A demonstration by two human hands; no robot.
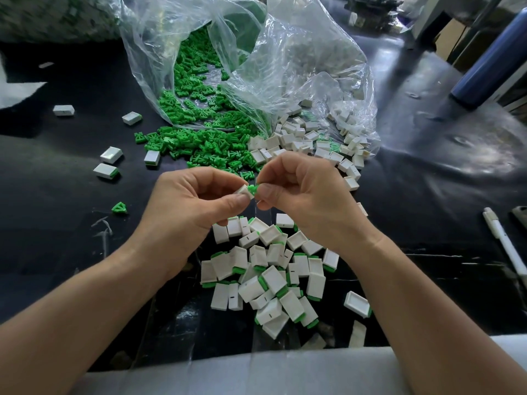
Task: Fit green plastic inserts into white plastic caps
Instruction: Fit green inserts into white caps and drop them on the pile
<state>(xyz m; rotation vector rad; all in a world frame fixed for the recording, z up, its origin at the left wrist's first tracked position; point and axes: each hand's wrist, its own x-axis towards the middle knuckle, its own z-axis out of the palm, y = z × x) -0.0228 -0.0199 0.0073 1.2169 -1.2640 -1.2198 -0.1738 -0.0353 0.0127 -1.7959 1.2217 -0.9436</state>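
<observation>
Centre: we've got the left hand [188, 201] and right hand [308, 195] meeting above the table [71, 238], a cap [244, 192] and an insert [252, 189] pinched between them, touching.
Near side: below the hands, we find the fitted caps [271, 280] heaped.
Behind: loose inserts [199, 143] spill from the left bag [148, 67]; just right, loose caps [299, 141] spill from the right bag [313, 67].
Left: we spot a lone insert [119, 208] and scattered caps [111, 154].
Right: a pen [507, 246], with a bottle [487, 61] far behind.
</observation>
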